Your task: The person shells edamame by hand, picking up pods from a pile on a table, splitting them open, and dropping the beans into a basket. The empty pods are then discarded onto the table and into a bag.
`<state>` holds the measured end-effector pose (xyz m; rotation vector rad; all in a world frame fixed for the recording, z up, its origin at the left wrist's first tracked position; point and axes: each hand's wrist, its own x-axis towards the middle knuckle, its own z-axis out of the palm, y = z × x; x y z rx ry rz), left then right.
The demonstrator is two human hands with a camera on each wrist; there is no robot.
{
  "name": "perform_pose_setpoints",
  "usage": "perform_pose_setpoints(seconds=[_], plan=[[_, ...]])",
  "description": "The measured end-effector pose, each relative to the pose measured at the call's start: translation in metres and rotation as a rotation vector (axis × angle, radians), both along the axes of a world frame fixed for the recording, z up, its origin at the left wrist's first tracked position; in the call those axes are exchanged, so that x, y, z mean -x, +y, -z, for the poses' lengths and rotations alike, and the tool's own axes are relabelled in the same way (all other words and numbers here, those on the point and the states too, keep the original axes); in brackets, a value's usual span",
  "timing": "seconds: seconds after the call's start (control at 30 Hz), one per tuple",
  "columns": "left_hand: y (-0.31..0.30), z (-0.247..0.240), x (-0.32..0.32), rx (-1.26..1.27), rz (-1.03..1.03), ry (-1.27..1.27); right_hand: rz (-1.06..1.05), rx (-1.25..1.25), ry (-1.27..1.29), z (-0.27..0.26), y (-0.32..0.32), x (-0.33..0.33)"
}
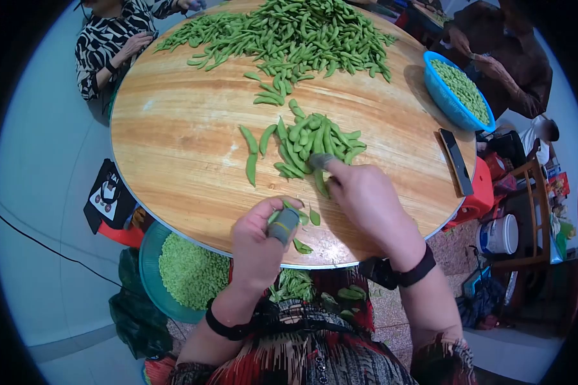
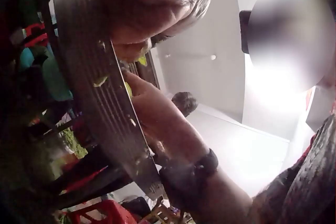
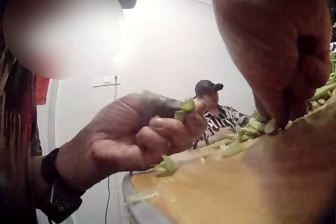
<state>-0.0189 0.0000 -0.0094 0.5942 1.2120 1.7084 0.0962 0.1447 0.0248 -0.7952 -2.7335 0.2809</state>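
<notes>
My left hand [image 1: 258,239], a grey cover on its thumb, pinches a green soybean pod [image 3: 184,109] between thumb and forefinger, close over the table's near edge. Fingers partly hide that pod. Further forward, my right hand [image 1: 370,196] reaches down to a small heap of soybean pods [image 1: 327,136], its covered fingertip among them. In the right wrist view, the right fingers curl together at the table surface. A pod [image 1: 320,184] sticks out beneath them, and they pinch it. Loose pods [image 1: 251,168] lie left of the heap, and an empty-looking husk [image 1: 303,247] lies by the left hand.
A big pile of pods [image 1: 302,38] covers the far side of the round wooden table [image 1: 180,141]. At the right edge are a blue basin [image 1: 433,80] of shelled beans and a phone [image 1: 456,162]. Below left stands a green basin [image 1: 149,276] of beans. Two people sit across.
</notes>
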Motion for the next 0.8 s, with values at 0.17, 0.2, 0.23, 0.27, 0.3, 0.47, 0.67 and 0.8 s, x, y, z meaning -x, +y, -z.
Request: perform_pose_setpoints(seconds=[0.17,0.2,0.23,0.27,0.3,0.47,0.67,0.8], plan=[[-0.009,-0.004,-0.001,0.011,0.153,0.139,-0.074,-0.060,-0.283,-0.008,-0.009,0.001],[-0.011,-0.008,-0.001,0.071,0.261,0.262,-0.083,-0.005,-0.191,-0.006,-0.009,-0.002],[-0.011,-0.010,-0.001,0.066,0.260,0.265,-0.091,0.050,-0.096,-0.003,-0.008,-0.006],[-0.011,-0.011,-0.001,0.085,0.253,0.366,-0.090,0.045,-0.094,0.003,-0.007,-0.011],[-0.011,-0.012,-0.001,0.105,0.243,0.466,-0.126,0.316,0.117,0.008,-0.007,-0.015],[-0.004,-0.021,0.005,-0.001,0.255,-0.275,0.059,1.905,0.441,0.000,-0.032,-0.035],[-0.002,-0.012,0.005,-0.158,0.245,-0.527,-0.047,1.665,0.385,-0.017,-0.056,-0.037],[0.001,-0.021,-0.003,-0.142,0.024,-0.292,-0.020,1.645,0.400,-0.017,-0.060,-0.039]])
